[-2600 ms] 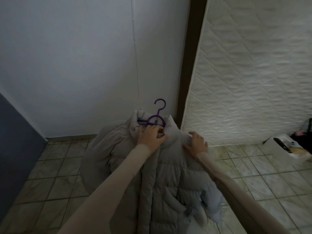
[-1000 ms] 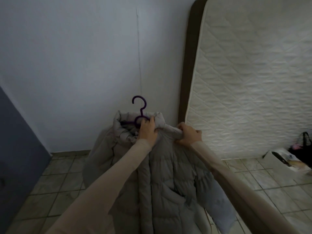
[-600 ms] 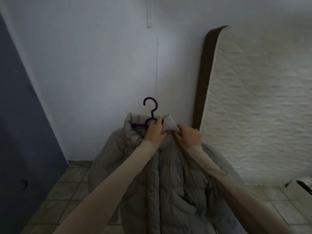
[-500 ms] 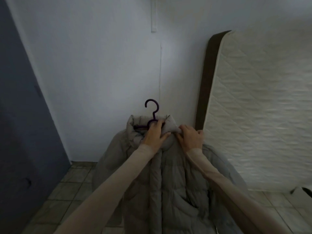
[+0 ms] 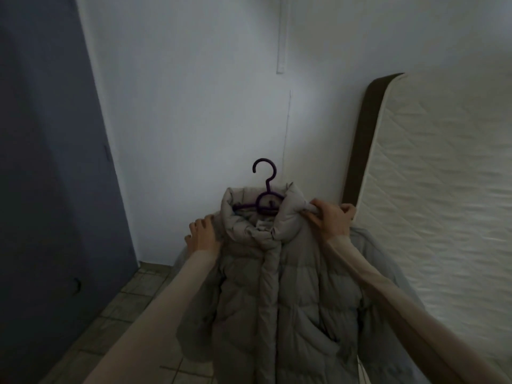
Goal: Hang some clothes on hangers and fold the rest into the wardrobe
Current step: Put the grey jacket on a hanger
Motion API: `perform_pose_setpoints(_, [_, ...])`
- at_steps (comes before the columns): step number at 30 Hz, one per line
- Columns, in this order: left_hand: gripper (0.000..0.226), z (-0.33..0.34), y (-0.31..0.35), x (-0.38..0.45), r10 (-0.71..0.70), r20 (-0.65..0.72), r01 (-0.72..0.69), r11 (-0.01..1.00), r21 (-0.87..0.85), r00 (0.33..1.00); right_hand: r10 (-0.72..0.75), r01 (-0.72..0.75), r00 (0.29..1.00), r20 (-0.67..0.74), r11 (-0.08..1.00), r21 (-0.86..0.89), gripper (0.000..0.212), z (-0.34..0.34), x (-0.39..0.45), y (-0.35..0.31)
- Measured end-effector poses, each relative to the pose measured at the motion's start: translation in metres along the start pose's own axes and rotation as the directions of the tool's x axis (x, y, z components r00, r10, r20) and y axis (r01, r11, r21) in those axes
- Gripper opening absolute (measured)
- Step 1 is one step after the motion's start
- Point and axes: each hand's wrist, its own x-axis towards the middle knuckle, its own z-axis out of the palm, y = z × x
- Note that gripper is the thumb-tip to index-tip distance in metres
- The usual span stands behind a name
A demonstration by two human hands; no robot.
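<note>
I hold up a grey puffer jacket (image 5: 277,295) in front of me; it hangs on a purple hanger (image 5: 265,200). The hanger's hook sticks up out of the collar, and its arms are hidden inside the jacket. My left hand (image 5: 203,235) holds the jacket's left shoulder just beside the collar, and its thumb is hidden behind the fabric. My right hand (image 5: 331,218) grips a bunched fold of the collar on the right side. The jacket's front is closed and faces me.
A dark blue-grey panel (image 5: 50,189) stands on the left. Behind the jacket is a white wall (image 5: 194,106). A quilted mattress (image 5: 443,189) leans upright on the right. The floor (image 5: 124,309) below is tiled.
My left hand has left the hanger's neck at the collar and moved out to the jacket's left shoulder. My right hand keeps its grip on the collar. The view has swung left and up.
</note>
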Motion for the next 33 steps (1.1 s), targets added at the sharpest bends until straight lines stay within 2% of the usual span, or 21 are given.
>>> perform_pose_setpoints(2, [0.058, -0.006, -0.002, -0.002, -0.011, -0.097, 0.005, 0.998, -0.064, 0.995, 0.015, -0.015, 1.0, 0.003, 0.993, 0.114, 0.07, -0.001, 0.009, -0.003])
perform_pose_setpoints(5, [0.053, -0.022, -0.008, 0.003, -0.012, -0.209, 0.002, 0.999, -0.047, 0.978, 0.087, -0.085, 0.996, -0.009, 0.989, 0.124, 0.069, -0.009, 0.022, -0.008])
perform_pose_setpoints(9, [0.026, -0.037, -0.014, 0.007, 0.025, -0.245, -0.019, 0.999, 0.029, 0.969, 0.092, -0.093, 0.996, 0.013, 0.978, 0.185, 0.032, -0.017, 0.031, -0.014])
perform_pose_setpoints(12, [0.018, -0.04, -0.014, 0.001, 0.059, -0.286, -0.075, 0.996, -0.047, 0.956, 0.108, -0.117, 0.993, 0.055, 0.97, 0.214, 0.028, -0.019, 0.031, -0.019])
perform_pose_setpoints(14, [0.02, -0.047, -0.012, -0.007, 0.071, -0.296, -0.122, 0.98, -0.155, 0.952, 0.162, -0.177, 0.983, 0.083, 0.958, 0.225, 0.029, -0.019, 0.034, -0.019])
perform_pose_setpoints(16, [0.022, -0.063, -0.007, -0.011, -0.005, -0.287, -0.104, 0.926, -0.364, 0.958, 0.251, -0.273, 0.958, 0.139, 0.947, 0.171, 0.032, -0.019, 0.04, -0.014])
perform_pose_setpoints(18, [0.026, -0.089, 0.002, -0.009, -0.16, -0.338, -0.1, 0.765, -0.636, 0.927, 0.317, -0.341, 0.931, 0.183, 0.932, 0.123, 0.035, -0.018, 0.045, -0.01])
perform_pose_setpoints(19, [0.029, -0.103, 0.005, -0.003, -0.192, -0.392, -0.151, 0.705, -0.693, 0.9, 0.33, -0.355, 0.925, 0.187, 0.927, 0.123, 0.036, -0.016, 0.045, -0.009])
perform_pose_setpoints(21, [0.035, -0.132, 0.016, -0.001, -0.133, -0.454, -0.242, 0.698, -0.674, 0.881, 0.332, -0.354, 0.927, 0.178, 0.928, 0.114, 0.038, -0.01, 0.04, -0.012])
perform_pose_setpoints(23, [0.03, -0.146, 0.032, -0.003, 0.022, -0.47, -0.298, 0.798, -0.523, 0.883, 0.3, -0.317, 0.941, 0.159, 0.943, 0.098, 0.039, -0.005, 0.034, -0.022])
perform_pose_setpoints(25, [0.019, -0.141, 0.041, -0.009, 0.107, -0.377, -0.253, 0.896, -0.364, 0.92, 0.265, -0.284, 0.949, 0.173, 0.954, 0.096, 0.039, -0.003, 0.029, -0.035])
perform_pose_setpoints(27, [0.037, -0.122, 0.04, -0.018, 0.044, -0.17, -0.089, 0.958, -0.272, 0.985, 0.224, -0.244, 0.956, 0.19, 0.966, 0.084, 0.038, -0.003, 0.025, -0.05])
perform_pose_setpoints(29, [0.064, -0.102, 0.029, -0.03, -0.026, -0.015, 0.023, 0.984, -0.176, 1.0, 0.177, -0.197, 0.966, 0.186, 0.976, 0.093, 0.037, -0.004, 0.024, -0.06])
perform_pose_setpoints(31, [0.1, -0.089, 0.017, -0.043, -0.031, -0.023, 0.025, 0.979, -0.201, 0.999, 0.139, -0.16, 0.976, 0.17, 0.98, 0.118, 0.036, -0.009, 0.026, -0.067])
perform_pose_setpoints(32, [0.109, -0.085, 0.014, -0.051, -0.04, -0.065, 0.022, 0.967, -0.253, 0.997, 0.123, -0.146, 0.979, 0.163, 0.98, 0.135, 0.035, -0.013, 0.028, -0.07])
perform_pose_setpoints(33, [0.109, -0.082, 0.01, -0.056, -0.057, -0.137, 0.018, 0.961, -0.274, 0.989, 0.107, -0.131, 0.982, 0.156, 0.979, 0.156, 0.035, -0.018, 0.03, -0.072])
